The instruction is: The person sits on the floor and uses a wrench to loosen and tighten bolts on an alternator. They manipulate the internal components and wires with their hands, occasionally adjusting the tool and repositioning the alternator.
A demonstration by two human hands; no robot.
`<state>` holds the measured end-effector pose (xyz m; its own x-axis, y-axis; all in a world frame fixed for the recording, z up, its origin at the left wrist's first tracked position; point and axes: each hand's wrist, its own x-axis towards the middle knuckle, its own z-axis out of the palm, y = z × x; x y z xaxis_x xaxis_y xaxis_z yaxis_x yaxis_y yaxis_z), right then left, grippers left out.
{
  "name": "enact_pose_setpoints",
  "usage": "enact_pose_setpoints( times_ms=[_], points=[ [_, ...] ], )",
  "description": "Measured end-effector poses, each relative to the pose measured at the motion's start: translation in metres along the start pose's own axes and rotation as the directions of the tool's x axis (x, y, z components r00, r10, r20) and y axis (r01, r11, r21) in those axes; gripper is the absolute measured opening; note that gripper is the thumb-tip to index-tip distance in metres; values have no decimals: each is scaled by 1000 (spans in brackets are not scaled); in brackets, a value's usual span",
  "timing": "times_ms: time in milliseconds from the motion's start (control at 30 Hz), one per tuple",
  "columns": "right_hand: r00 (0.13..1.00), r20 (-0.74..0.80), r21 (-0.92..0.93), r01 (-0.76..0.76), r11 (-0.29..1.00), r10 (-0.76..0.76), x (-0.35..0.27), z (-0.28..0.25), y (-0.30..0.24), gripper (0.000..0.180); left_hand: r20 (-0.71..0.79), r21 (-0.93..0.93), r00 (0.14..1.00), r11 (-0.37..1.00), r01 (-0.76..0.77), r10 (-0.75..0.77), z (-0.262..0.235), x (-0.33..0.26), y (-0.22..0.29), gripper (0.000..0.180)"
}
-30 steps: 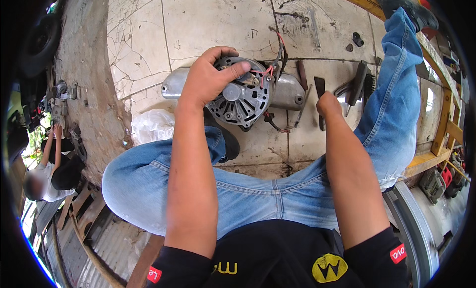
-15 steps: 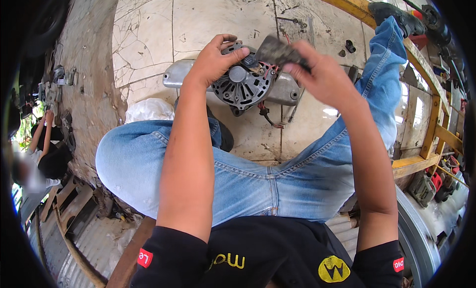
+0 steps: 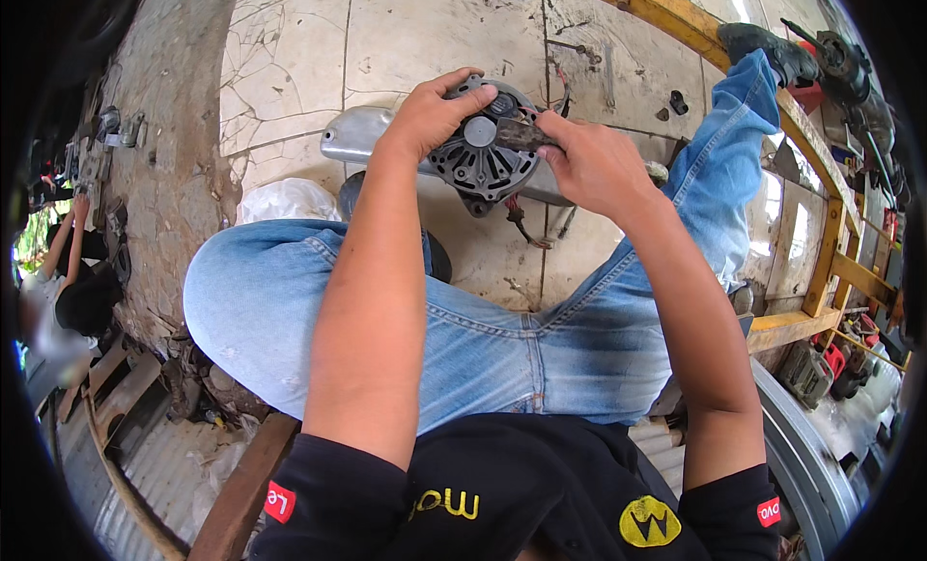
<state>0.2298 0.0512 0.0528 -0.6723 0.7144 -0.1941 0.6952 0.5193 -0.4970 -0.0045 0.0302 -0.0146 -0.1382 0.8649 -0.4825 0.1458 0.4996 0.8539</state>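
A grey round alternator [image 3: 483, 175] with a slotted end plate rests on a long silver metal part [image 3: 348, 136] on the tiled floor between my legs. My left hand [image 3: 439, 112] is closed on its upper left rim, the thumb lying over the top near a dark round piece. In my right hand [image 3: 589, 155] is a dark, flat, worn block [image 3: 521, 134], its end lying over the alternator's face just right of the central hub. Its exact kind does not show. Short wires with a connector [image 3: 521, 223] hang from the alternator's lower right side.
Bolts [image 3: 575, 49] and small dark parts [image 3: 676, 102] lie on the tiles beyond. A yellow frame [image 3: 821, 271] runs along the right, beside red and grey containers [image 3: 821, 368]. A white plastic bag [image 3: 290, 202] lies by my left knee. Another person [image 3: 68, 291] sits at far left.
My right hand has brought the dark block down and left, from above the alternator's right side onto its face. My left hand still holds the alternator, which appears slightly shifted to the right.
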Motion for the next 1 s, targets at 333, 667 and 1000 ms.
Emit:
enact_pose_setpoints(
  times_ms=[333, 667, 1000],
  points=[
    [999, 46, -46, 27, 999, -25, 3, -1, -7, 17, 2, 24, 1000, 1000, -13, 13, 4, -1, 2, 65],
    [992, 77, -154, 112, 982, -101, 10, -12, -16, 20, -5, -15, 1000, 1000, -24, 24, 4, -1, -1, 67],
    [996, 53, -120, 81, 989, -75, 6, -5, -12, 19, -5, -19, 999, 999, -36, 36, 6, -3, 2, 63]
  ],
)
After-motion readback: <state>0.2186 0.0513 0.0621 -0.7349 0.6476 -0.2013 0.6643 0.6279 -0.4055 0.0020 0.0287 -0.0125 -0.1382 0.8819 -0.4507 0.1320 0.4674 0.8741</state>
